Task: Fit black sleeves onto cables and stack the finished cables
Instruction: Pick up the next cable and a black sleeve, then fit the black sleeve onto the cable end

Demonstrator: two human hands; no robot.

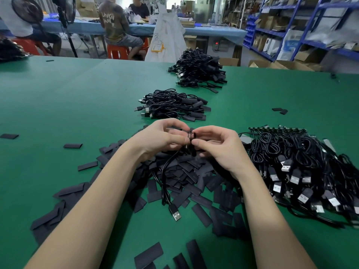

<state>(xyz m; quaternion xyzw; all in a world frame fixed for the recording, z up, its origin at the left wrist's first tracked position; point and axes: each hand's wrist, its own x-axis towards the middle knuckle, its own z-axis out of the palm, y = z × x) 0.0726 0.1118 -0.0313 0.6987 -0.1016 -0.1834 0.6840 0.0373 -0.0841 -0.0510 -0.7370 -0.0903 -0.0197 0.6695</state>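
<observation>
My left hand (163, 136) and my right hand (217, 146) meet above a heap of flat black sleeves (184, 171). Between their fingertips they pinch a black sleeve (191, 137) and the end of a black cable (167, 183). Which hand holds which part I cannot tell. The cable hangs down over the heap, and its USB plug (175, 214) lies on the green table (68, 105). A pile of bare cables (295, 167) lies at the right. Two stacks of sleeved cables sit beyond my hands: a near stack (171, 105) and a far stack (198, 70).
Loose sleeves lie scattered over the table at the left (72, 146) and along the front edge (148, 253); two more lie at the right (279, 110). Beyond the table's far edge, people sit on red stools at a blue bench. Blue shelving stands at the right.
</observation>
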